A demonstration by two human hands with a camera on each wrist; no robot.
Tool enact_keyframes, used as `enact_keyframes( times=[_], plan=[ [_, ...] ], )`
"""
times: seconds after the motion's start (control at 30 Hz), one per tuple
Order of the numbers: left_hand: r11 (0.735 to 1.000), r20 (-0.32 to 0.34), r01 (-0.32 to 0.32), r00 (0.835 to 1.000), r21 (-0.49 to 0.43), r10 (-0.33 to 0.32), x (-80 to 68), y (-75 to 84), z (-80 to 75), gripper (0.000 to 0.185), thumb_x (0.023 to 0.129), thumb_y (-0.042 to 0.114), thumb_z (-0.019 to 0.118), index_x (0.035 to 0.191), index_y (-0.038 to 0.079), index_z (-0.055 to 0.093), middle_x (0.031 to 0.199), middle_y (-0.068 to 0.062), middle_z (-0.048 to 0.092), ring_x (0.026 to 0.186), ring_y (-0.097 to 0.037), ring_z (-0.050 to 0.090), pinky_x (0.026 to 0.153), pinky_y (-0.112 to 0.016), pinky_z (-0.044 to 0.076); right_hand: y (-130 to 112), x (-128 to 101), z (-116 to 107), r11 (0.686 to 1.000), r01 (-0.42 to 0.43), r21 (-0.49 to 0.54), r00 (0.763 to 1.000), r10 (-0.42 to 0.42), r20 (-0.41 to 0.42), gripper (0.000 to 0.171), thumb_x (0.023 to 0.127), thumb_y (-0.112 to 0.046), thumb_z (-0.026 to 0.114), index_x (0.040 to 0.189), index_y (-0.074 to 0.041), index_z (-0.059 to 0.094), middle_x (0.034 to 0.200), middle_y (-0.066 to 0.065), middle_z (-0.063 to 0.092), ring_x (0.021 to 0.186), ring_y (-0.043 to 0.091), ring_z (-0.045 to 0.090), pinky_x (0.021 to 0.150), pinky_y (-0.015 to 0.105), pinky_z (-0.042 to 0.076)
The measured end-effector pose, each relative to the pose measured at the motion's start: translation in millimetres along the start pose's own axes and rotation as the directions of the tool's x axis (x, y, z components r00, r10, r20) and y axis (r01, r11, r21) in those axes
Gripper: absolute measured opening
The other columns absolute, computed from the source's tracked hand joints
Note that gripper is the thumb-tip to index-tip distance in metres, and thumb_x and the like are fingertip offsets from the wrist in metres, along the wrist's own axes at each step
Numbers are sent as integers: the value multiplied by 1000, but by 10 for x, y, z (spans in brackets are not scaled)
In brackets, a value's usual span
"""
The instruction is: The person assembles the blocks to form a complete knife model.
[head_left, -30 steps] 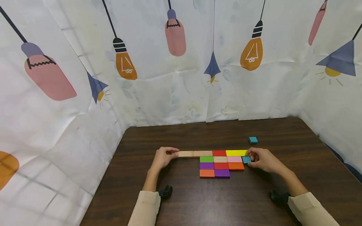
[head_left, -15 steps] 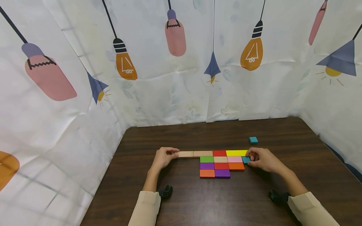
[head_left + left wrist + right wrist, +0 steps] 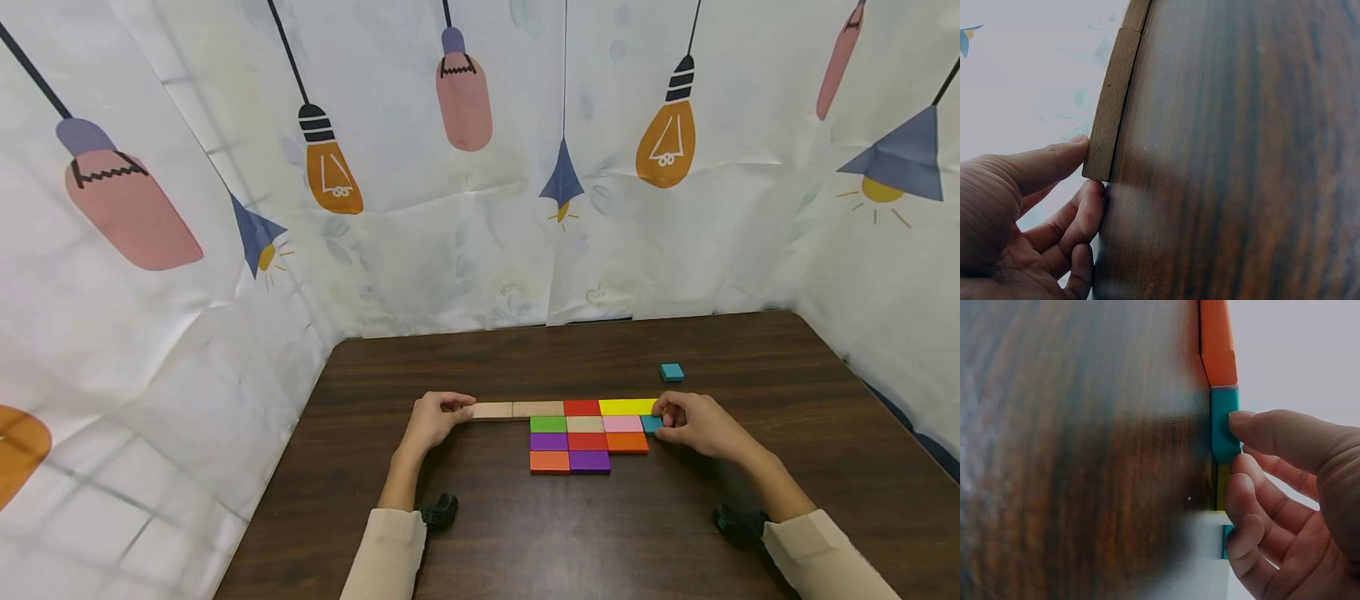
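Observation:
In the head view, flat coloured tiles lie edge to edge in rows on the table. My left hand (image 3: 435, 418) holds the outer end of a plain wooden tile (image 3: 492, 411) in the back row; in the left wrist view its thumb rests by the corner and a curled finger meets the end. At the other side, my right hand (image 3: 697, 423) grips a small teal tile (image 3: 1225, 425) beside the pink tile (image 3: 622, 424). Its thumb lies on the teal tile's near face, with curled fingers at the end. The fingers cover the right end of the yellow strip (image 3: 627, 407).
A loose teal tile (image 3: 672, 372) lies behind the rows. Red, green, purple and orange tiles, including the front orange tile (image 3: 550, 462), make up the group. The dark wooden table (image 3: 495, 533) meets a patterned curtain (image 3: 480, 242) at the back. Both wrists carry black devices.
The right thumb has shifted slightly left and covers a bit more of the teal tile it holds. The left hand and the other tiles stay where they were.

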State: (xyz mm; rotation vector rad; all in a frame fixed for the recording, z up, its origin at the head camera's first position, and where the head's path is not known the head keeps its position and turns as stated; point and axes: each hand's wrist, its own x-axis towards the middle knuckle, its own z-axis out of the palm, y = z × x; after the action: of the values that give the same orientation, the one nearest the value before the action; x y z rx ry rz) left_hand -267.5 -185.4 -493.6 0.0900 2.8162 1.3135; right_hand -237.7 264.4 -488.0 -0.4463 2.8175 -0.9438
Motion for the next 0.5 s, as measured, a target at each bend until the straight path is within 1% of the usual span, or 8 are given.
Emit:
enact_keyframes(
  times=[0.5],
  plan=[
    [1000, -1, -2, 1000, 2, 2, -6, -3, 0, 15, 83, 23, 75, 98, 25, 77, 83, 1, 68, 73, -14, 58, 64, -29, 47, 12, 10, 25, 1000, 3, -3, 1000, -3, -3, 24, 82, -22, 77, 99, -13, 63, 79, -2, 54, 67, 11, 48, 59, 22, 41]
  ],
)
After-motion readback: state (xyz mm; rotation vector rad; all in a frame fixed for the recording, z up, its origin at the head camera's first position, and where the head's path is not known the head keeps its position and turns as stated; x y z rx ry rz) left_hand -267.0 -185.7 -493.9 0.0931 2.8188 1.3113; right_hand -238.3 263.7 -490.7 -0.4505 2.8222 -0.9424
